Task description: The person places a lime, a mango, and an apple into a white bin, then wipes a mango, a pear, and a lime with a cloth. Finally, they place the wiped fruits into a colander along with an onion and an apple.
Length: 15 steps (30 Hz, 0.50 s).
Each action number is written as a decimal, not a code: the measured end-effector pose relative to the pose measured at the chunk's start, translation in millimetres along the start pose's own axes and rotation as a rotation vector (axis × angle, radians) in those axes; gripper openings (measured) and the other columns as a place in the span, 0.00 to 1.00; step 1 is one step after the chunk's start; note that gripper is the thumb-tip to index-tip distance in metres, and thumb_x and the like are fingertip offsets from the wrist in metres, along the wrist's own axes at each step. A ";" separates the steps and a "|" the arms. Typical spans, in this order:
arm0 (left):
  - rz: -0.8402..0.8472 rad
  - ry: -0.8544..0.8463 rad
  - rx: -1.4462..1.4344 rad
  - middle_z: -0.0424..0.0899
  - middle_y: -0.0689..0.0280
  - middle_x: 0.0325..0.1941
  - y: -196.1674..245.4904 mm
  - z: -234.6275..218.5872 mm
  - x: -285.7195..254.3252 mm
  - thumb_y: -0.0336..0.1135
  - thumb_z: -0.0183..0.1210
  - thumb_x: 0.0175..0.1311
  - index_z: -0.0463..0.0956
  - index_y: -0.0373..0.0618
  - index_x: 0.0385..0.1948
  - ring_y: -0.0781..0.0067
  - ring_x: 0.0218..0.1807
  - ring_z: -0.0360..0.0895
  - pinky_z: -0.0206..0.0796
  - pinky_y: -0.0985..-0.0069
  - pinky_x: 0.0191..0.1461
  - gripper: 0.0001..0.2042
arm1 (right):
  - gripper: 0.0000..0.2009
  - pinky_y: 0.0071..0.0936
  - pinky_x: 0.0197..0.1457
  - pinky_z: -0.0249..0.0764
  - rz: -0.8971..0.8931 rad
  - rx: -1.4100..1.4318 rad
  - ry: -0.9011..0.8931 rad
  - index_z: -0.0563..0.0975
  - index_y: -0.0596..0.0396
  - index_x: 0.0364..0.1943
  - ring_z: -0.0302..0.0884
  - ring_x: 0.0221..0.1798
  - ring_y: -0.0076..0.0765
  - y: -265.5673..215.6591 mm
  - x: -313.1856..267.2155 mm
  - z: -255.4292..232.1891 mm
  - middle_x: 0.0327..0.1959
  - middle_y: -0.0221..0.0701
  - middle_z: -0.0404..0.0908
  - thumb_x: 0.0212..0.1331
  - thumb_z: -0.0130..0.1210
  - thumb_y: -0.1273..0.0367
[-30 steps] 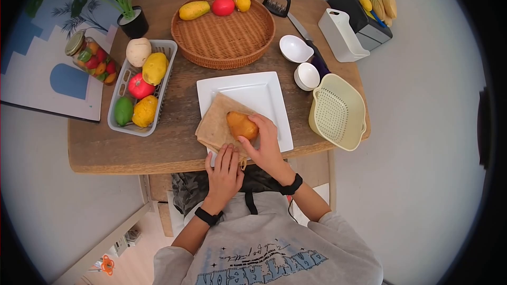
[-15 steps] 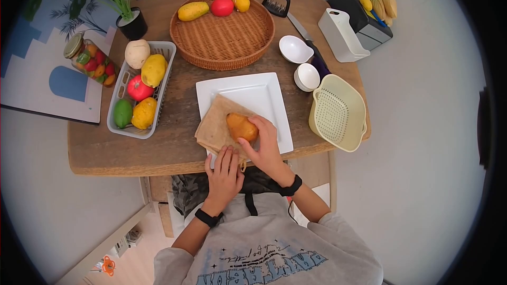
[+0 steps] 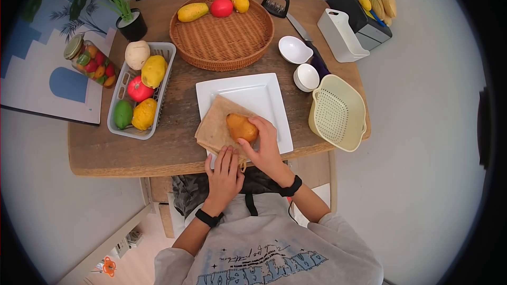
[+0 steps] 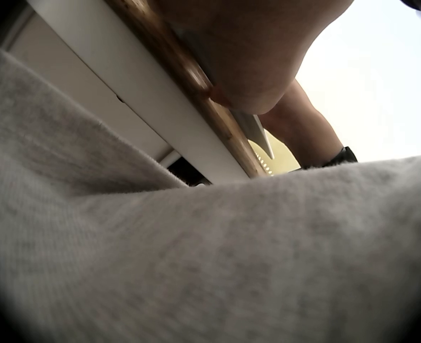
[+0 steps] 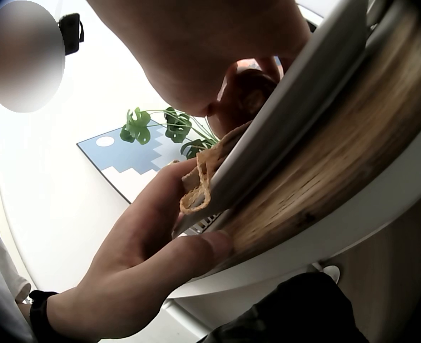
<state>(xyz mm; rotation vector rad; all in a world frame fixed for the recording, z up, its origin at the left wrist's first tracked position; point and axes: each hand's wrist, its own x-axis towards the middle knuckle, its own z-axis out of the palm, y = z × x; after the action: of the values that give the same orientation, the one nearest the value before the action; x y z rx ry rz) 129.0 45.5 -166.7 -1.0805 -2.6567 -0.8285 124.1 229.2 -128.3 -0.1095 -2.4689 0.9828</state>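
A brownish-orange pear (image 3: 241, 127) lies on a folded tan cloth (image 3: 214, 121) with a small loop at one corner. Under the cloth is a square white plate (image 3: 269, 92) near the table's front edge. My right hand (image 3: 265, 146) holds the pear from its right side, thumb in front and fingers behind. With its fingers extended, my left hand (image 3: 224, 174) rests on the cloth's near edge, at the plate's rim. From the right wrist, the left hand (image 5: 150, 250) shows beside the cloth loop (image 5: 196, 189), its thumb by the table edge. Mostly sleeve fills the left wrist view.
To the left stands a grey basket (image 3: 168, 74) of fruit. A wicker tray (image 3: 224, 42) with several fruits sits behind the plate. On the right are white bowls (image 3: 296, 49), a knife (image 3: 300, 26), and a pale yellow colander (image 3: 338, 113).
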 end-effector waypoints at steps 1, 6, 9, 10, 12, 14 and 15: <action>0.000 0.002 0.000 0.74 0.56 0.72 0.1 0.1 0.1 0.33 0.62 0.57 0.73 0.40 0.66 0.58 0.78 0.66 0.41 0.43 0.80 0.30 | 0.31 0.45 0.72 0.65 0.000 0.001 0.003 0.71 0.58 0.65 0.71 0.68 0.56 0.1 0.0 0.2 0.65 0.47 0.75 0.58 0.71 0.69; 0.002 0.004 -0.001 0.74 0.56 0.72 0.2 -0.1 0.0 0.34 0.62 0.57 0.73 0.39 0.66 0.58 0.78 0.66 0.41 0.43 0.81 0.30 | 0.31 0.45 0.72 0.65 0.007 -0.002 0.006 0.72 0.58 0.65 0.71 0.68 0.57 -0.4 -0.7 0.4 0.64 0.48 0.75 0.58 0.71 0.69; 0.002 0.000 -0.001 0.74 0.56 0.72 0.1 -0.3 -0.3 0.34 0.62 0.57 0.73 0.40 0.66 0.58 0.78 0.66 0.41 0.43 0.81 0.30 | 0.31 0.45 0.72 0.65 0.011 0.002 0.002 0.71 0.58 0.65 0.71 0.68 0.57 -0.3 -0.7 0.3 0.65 0.48 0.75 0.58 0.71 0.69; 0.003 0.000 0.002 0.74 0.56 0.72 0.0 -0.2 -0.3 0.34 0.62 0.57 0.73 0.40 0.66 0.58 0.78 0.65 0.41 0.43 0.81 0.30 | 0.31 0.45 0.73 0.65 0.013 0.003 0.002 0.71 0.58 0.65 0.70 0.68 0.57 -0.4 -0.8 0.3 0.65 0.48 0.75 0.58 0.71 0.69; 0.006 0.001 0.009 0.74 0.56 0.72 -0.2 0.3 -0.2 0.34 0.61 0.57 0.73 0.40 0.66 0.58 0.78 0.65 0.41 0.43 0.81 0.30 | 0.31 0.45 0.73 0.65 0.015 0.004 0.003 0.71 0.58 0.65 0.70 0.69 0.57 -0.5 -1.4 0.7 0.65 0.48 0.74 0.58 0.71 0.69; 0.006 0.000 0.007 0.74 0.56 0.72 -0.1 -0.3 -0.1 0.33 0.61 0.57 0.73 0.40 0.66 0.58 0.78 0.65 0.41 0.43 0.81 0.30 | 0.31 0.45 0.73 0.65 0.017 0.006 0.004 0.71 0.58 0.65 0.70 0.69 0.57 0.7 -2.4 1.2 0.65 0.48 0.74 0.59 0.71 0.69; 0.006 -0.001 0.005 0.74 0.56 0.72 0.0 -0.4 0.0 0.33 0.61 0.57 0.73 0.40 0.66 0.58 0.78 0.65 0.41 0.43 0.81 0.30 | 0.31 0.45 0.73 0.64 0.019 0.007 0.004 0.71 0.58 0.66 0.70 0.69 0.57 1.2 -2.7 1.4 0.66 0.48 0.74 0.59 0.71 0.69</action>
<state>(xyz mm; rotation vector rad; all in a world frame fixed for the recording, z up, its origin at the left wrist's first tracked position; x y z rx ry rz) 129.0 45.3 -166.4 -1.0874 -2.6531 -0.8194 125.8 228.6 -131.1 -0.1323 -2.4648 0.9982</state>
